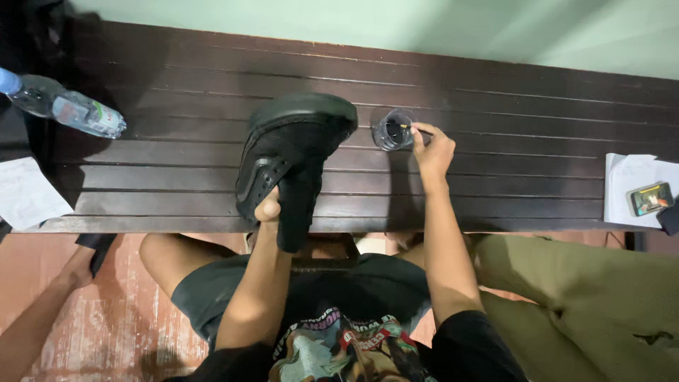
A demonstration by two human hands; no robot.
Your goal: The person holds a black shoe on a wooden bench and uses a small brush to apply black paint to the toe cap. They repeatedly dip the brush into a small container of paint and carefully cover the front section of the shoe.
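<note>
Broadly, a dark slatted wooden bench (495, 106) spans the view, and everything in hand sits on it. Largest on it is a black shoe (293, 152), tilted on its side with the sole edge turned away from the person, its tongue hanging down past the near edge of the bench. The left hand (269, 205) holds that shoe from below: the thumb presses on the upper near the opening, while the other fingers are tucked inside or behind the shoe, so whether they are spread or together cannot be told.

Right of the shoe, well apart from the left thumb, the right hand (431, 152) rests on the bench with its fingers pressed together, pinching a thin brush (408, 128) whose tip reaches into a small clear cup (394, 130) with dark liquid. The cup stands just beyond the right fingertips, touching none of them, between those fingers and the shoe's toe.

Far left of the left fingers lies a clear plastic water bottle (67, 107) on its side, with a white paper (25, 191) nearer the edge. Far right of the right fingers, a phone (649, 199) lies on another white sheet (626, 177).
</note>
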